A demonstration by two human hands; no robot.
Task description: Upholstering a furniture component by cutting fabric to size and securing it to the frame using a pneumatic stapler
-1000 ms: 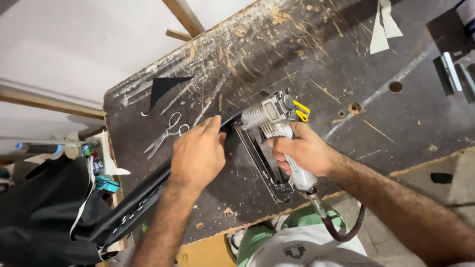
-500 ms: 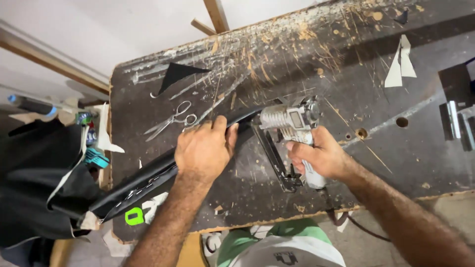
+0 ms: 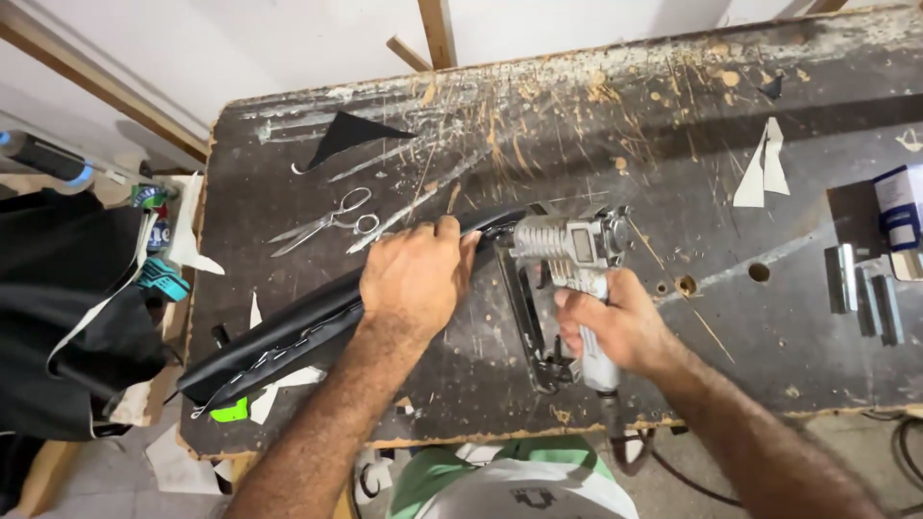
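— On the dark, scarred bench (image 3: pixel 577 125), what is each hand doing?

— The left hand (image 3: pixel 415 279) lies palm-down on a long black padded strip (image 3: pixel 288 336), fingers curled over its far edge, a clenched grip pressing it to the bench. The right hand (image 3: pixel 615 322) is wrapped tight around the handle of a silver pneumatic stapler (image 3: pixel 567 252), grasping it firmly.

— Where does the strip lie?

— Slanting from the near left corner of the bench up toward the middle, where its far end meets the nose of the stapler, just beside the left fingertips.

— And the stapler?

— Its head sits right of the left hand, its black magazine running toward the near edge, and a hose drops off the bench below the handle.

— What else is about?

— Scissors (image 3: pixel 327 223) lie just beyond the strip on the far left. A black triangular scrap (image 3: pixel 346 135) sits farther back. White offcuts (image 3: pixel 764 163) lie to the right, and metal staple strips (image 3: pixel 865 293) near the right edge.
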